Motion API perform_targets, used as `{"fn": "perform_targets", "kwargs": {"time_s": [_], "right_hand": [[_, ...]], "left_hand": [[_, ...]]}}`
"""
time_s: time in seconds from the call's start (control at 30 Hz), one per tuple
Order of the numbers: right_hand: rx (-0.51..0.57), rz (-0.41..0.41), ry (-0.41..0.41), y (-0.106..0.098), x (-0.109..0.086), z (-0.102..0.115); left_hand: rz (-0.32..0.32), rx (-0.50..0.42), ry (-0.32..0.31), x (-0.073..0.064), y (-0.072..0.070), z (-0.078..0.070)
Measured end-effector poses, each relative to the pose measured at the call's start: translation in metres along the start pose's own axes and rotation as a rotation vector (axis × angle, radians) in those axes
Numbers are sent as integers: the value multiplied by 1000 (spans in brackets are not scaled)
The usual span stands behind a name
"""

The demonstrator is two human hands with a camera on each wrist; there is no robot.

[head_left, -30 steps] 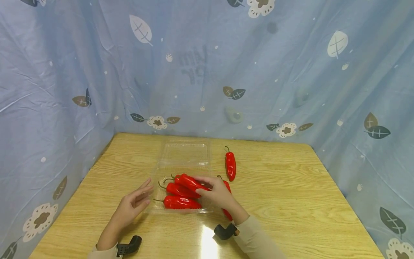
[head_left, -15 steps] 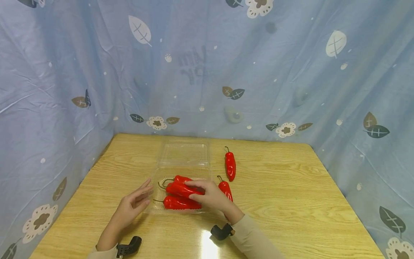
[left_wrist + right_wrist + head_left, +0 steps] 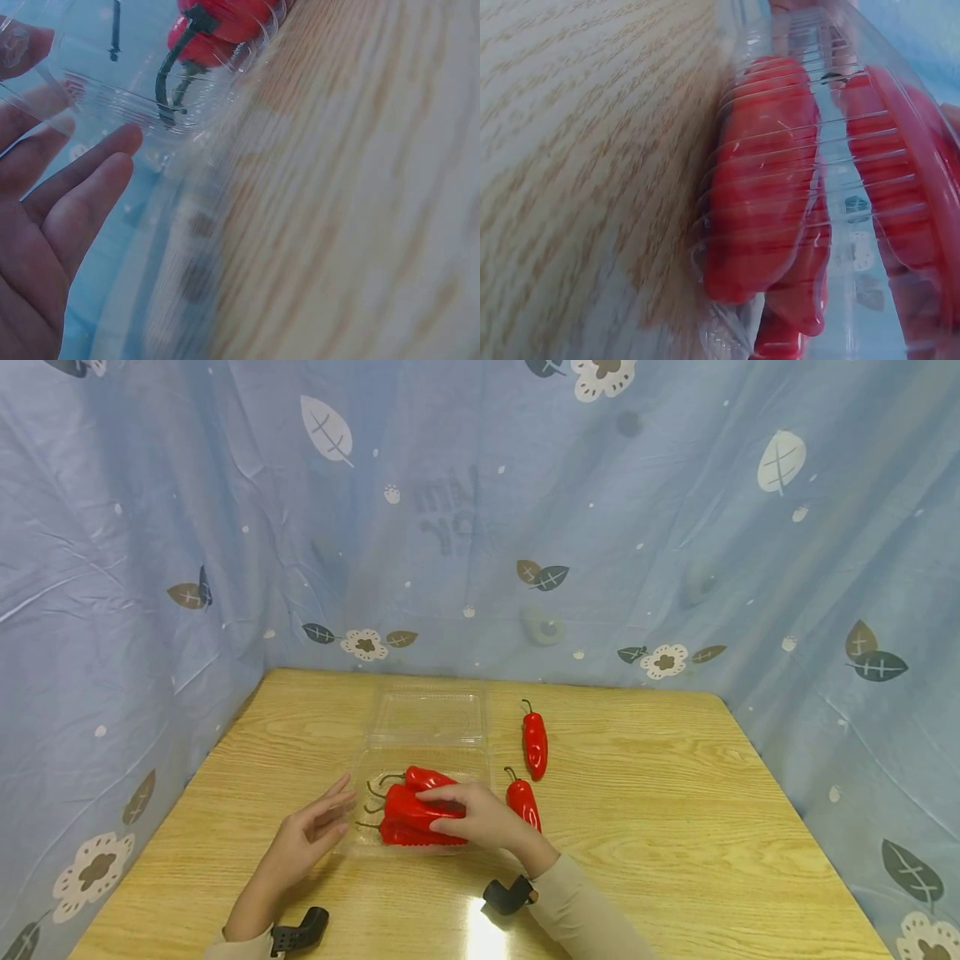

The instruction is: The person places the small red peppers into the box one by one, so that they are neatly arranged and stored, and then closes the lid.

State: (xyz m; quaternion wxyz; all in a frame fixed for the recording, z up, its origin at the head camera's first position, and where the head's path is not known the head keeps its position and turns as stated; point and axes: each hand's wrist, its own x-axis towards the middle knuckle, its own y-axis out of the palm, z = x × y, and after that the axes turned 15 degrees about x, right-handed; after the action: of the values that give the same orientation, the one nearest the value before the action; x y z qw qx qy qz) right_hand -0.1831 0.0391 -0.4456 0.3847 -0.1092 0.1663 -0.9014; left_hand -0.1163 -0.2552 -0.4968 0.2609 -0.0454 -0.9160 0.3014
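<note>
- Pinches long glossy red pepper [image 3: 408,808] w/ R grip [image 3: 486,818], amid other peppers [image 3: 427,777] in clear hinged plastic box [image 3: 429,743].
- Has L grip [image 3: 302,843] loose-fingered by box's L edge.
- Has 2 more peppers [image 3: 535,745] R of box, on wood-grain surface [image 3: 660,827].

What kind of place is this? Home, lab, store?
Probably a makeshift indoor recording booth; home or lab, I can't tell. Signs: a blue leaf-and-flower curtain behind and on both sides of a wood-grain table, and black devices, apparently cameras, on both wrists.
</note>
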Motion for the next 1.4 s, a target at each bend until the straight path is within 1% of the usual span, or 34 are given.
{"fn": "perform_targets", "kwargs": {"time_s": [0.23,0.47,0.9,1.27,1.4], "right_hand": [[-28,20,8,2,0,0],[-53,35,24,2,1,-2],[-51,54,12,1,0,0],[-42,70,25,0,0,0],[-41,72,16,1,1,0]], "left_hand": [[5,1,-14,0,0,1],[6,1,7,1,0,2],[27,7,-19,0,0,1],[13,-8,0,0,1,2],[15,-8,11,0,0,2]]}}
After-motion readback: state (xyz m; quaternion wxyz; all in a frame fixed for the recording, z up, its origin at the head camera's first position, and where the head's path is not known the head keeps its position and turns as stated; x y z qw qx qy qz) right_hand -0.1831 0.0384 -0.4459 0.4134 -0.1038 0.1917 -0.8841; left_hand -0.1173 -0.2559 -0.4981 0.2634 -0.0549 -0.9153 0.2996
